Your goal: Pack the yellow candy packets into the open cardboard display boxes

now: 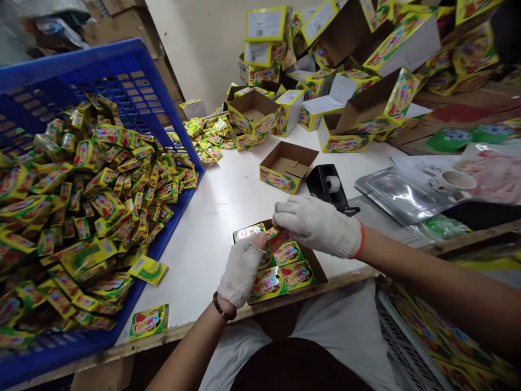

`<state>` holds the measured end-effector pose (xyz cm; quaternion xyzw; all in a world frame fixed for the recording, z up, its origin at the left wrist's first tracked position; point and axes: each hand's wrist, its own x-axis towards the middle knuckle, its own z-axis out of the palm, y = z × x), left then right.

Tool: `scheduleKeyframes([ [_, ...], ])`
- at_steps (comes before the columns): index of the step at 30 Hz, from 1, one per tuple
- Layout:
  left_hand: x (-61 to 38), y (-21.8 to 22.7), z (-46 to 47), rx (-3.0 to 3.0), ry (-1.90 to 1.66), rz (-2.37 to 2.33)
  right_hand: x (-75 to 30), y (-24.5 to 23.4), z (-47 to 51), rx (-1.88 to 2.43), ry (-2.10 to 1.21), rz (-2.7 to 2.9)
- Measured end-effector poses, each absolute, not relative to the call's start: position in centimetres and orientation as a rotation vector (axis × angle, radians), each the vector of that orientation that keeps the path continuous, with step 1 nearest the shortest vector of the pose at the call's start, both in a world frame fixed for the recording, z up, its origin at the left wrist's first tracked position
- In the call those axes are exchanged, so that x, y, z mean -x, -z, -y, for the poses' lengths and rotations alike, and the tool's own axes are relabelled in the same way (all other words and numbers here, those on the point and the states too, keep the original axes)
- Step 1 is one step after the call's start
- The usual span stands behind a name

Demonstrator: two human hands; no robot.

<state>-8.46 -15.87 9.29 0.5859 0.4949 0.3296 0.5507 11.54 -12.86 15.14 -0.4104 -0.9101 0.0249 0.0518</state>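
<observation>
My left hand [241, 271], in a white glove with bare fingertips, is closed around a small printed packet [275, 238] over an open cardboard display box [321, 267]. My right hand [317, 225], in a white glove with an orange cuff, meets it from the other side. Its fingers are curled down at that packet, and their tips are partly hidden. Inside the display box lie several yellow-green packets [299, 274] with colourful lettering, side by side. The box sits at the table's front edge, its far left part covered by my hands.
A blue crate [142, 60] heaped with small packets stands at left; two loose packets [149, 321] lie beside it. Beyond my hands are an open box [280, 168] and a black tape dispenser [325, 184]. Yellow boxes [345, 103] pile up behind; silver pouches [407, 193] and a cup [458, 182] lie right.
</observation>
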Motion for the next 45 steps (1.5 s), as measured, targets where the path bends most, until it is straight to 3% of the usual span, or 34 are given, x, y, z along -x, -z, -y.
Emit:
scheduleKeyframes([
  [5, 7.9, -6.0, 16.5, -2.139, -0.813, -1.442, -13.6, -11.3, 10.1, 1.419, -0.491, 2.679],
  [11, 7.6, -2.8, 17.5, -2.698, -0.329, -1.61, -12.6, -10.2, 9.3, 1.616, -0.332, 2.95],
  [17, 7.7, -2.8, 17.6, -2.729, -0.386, -1.634, -8.7, -9.6, 9.9, 1.85, -0.345, 2.998],
  [36, 7.5, -2.8, 17.9, -2.578, -0.42, -1.618, -7.8, -4.5, 12.6, 1.983, -0.146, 2.865],
  [42, 8.7, -1.7, 17.7, -2.463, -0.73, -1.484, -9.1, -1.3, 11.7, 1.761, -0.222, 3.04],
  [45, 12.7, -0.3, 16.8, -2.34, -0.876, -1.631, -9.9, 0.8, 11.6, 1.878, -0.247, 2.856],
])
